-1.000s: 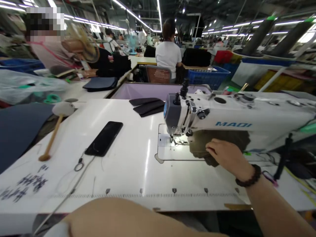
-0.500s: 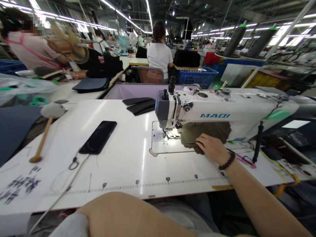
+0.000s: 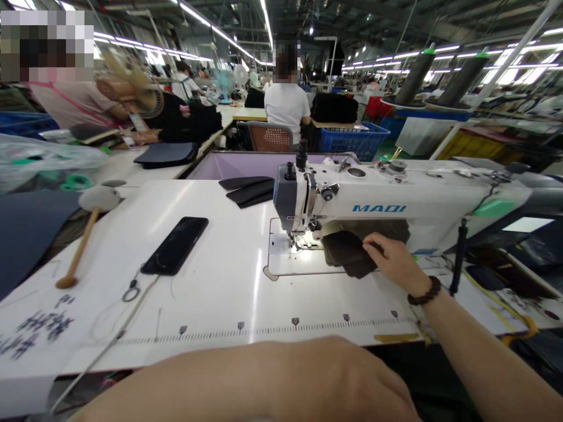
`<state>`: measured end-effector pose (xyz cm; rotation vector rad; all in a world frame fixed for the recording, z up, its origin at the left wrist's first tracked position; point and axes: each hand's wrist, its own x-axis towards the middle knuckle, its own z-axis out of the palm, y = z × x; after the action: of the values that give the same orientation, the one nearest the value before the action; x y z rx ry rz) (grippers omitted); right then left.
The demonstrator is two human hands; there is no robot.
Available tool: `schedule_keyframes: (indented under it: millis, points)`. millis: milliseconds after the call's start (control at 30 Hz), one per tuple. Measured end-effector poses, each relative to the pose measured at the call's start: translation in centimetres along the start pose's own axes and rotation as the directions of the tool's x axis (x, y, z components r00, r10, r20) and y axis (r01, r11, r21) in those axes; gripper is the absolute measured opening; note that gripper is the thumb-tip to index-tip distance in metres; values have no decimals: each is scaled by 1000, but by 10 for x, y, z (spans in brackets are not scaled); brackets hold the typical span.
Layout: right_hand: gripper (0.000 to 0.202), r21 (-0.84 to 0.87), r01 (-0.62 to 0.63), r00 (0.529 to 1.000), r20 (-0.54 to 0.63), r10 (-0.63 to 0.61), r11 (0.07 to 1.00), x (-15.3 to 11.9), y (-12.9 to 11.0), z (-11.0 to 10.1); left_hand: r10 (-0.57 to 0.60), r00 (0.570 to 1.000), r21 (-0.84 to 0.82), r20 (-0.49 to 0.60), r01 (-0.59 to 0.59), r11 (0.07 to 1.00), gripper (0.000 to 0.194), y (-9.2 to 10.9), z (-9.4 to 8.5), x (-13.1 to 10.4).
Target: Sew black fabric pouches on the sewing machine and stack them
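My right hand [image 3: 398, 262] is closed, thumb and fingertips pinching the right edge of dark fabric pieces [image 3: 345, 251]. These lie in a loose stack on the bed of a white sewing machine [image 3: 378, 196], right of its needle and presser foot. More olive-dark fabric [image 3: 389, 228] shows behind, under the machine arm. Across the bottom of the view stretches my left forearm, with the back of my left hand [image 3: 360, 378] low in front of the table edge. Its fingers are hidden, so what it holds does not show.
On the white table [image 3: 229, 281] lie a black phone [image 3: 176, 246] with a cable, a wooden-handled mallet [image 3: 83, 246] and black fabric strips [image 3: 250, 190]. Thread cones [image 3: 416, 76] stand behind the machine. Other people sit at work at the back, near a blue crate [image 3: 352, 140].
My left arm has swung right along the table's front edge, bringing the hand into view. My right hand has shifted slightly right, and the fabric's upper piece now shows a darker face.
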<state>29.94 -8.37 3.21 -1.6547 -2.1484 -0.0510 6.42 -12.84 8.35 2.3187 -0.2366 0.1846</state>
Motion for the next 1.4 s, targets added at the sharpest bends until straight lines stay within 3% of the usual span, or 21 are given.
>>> schedule_keyframes:
  millis: [67, 133, 167, 200, 267, 333, 400, 533, 600, 667, 800, 867, 933, 1000, 1067, 1133, 1300, 1400]
  points:
    - [15, 3, 14, 1000, -5, -14, 1000, -12, -14, -10, -155, 953, 162, -259, 201, 966, 28, -11, 4, -13]
    - [15, 29, 99, 995, 24, -100, 995, -30, -36, -16, -248, 838, 268, -487, 414, 870, 35, -25, 7, -26]
    - [16, 74, 142, 986, 73, -147, 987, -41, -49, -17, -272, 799, 303, -536, 483, 822, 44, -33, 9, -32]
    - [17, 130, 142, 975, 153, -161, 981, -51, -61, -16, -293, 790, 338, -539, 521, 784, 54, -41, 11, -37]
    - [19, 259, 98, 929, 322, -181, 961, -69, -80, -12, -320, 840, 423, -438, 507, 752, 61, -55, 16, -44]
    - [18, 324, 43, 895, 407, -180, 945, -83, -89, -7, -328, 904, 487, -274, 424, 763, 48, -63, 22, -47]
    - [18, 352, 23, 881, 435, -185, 936, -92, -87, -4, -353, 918, 514, -178, 393, 762, 29, -63, 27, -47]
    - [14, 274, 56, 901, 401, -167, 960, -98, -75, -8, -518, 837, 564, -174, 516, 645, 13, -44, 37, -50]
    - [37, 230, 91, 909, 377, -175, 969, -97, -79, -6, -589, 792, 569, -160, 562, 600, 10, -33, 42, -53]
    - [51, 259, 138, 909, 351, -226, 956, -93, -89, 3, -654, 742, 530, -151, 619, 579, 10, -26, 46, -57]
    - [25, 450, 167, 927, 231, -294, 877, -81, -106, 29, -725, 652, 377, -220, 743, 554, 11, -16, 46, -70]
    - [18, 517, 92, 946, 220, -236, 851, -74, -105, 38, -712, 642, 276, -283, 766, 581, 19, -10, 42, -84]
    - [13, 552, -16, 965, 228, -132, 834, -67, -100, 41, -696, 625, 172, -353, 774, 609, 42, -2, 39, -107]
    - [12, 572, -99, 975, 219, -36, 814, -60, -95, 41, -700, 583, 94, -413, 792, 604, 55, 3, 39, -135]
    - [13, 575, -140, 979, 204, 25, 806, -53, -92, 40, -703, 556, 27, -443, 793, 609, 57, 4, 41, -160]
    - [14, 564, -151, 983, 175, 61, 812, -46, -91, 41, -703, 527, -68, -478, 776, 628, 47, 0, 45, -176]
    - [17, 515, -169, 983, 148, 107, 840, -29, -98, 46, -656, 378, -243, -653, 716, 654, 22, -21, 40, -168]
    - [22, 431, -255, 963, 194, 187, 866, -22, -101, 51, -663, 258, -316, -703, 721, 617, 17, -32, 29, -158]
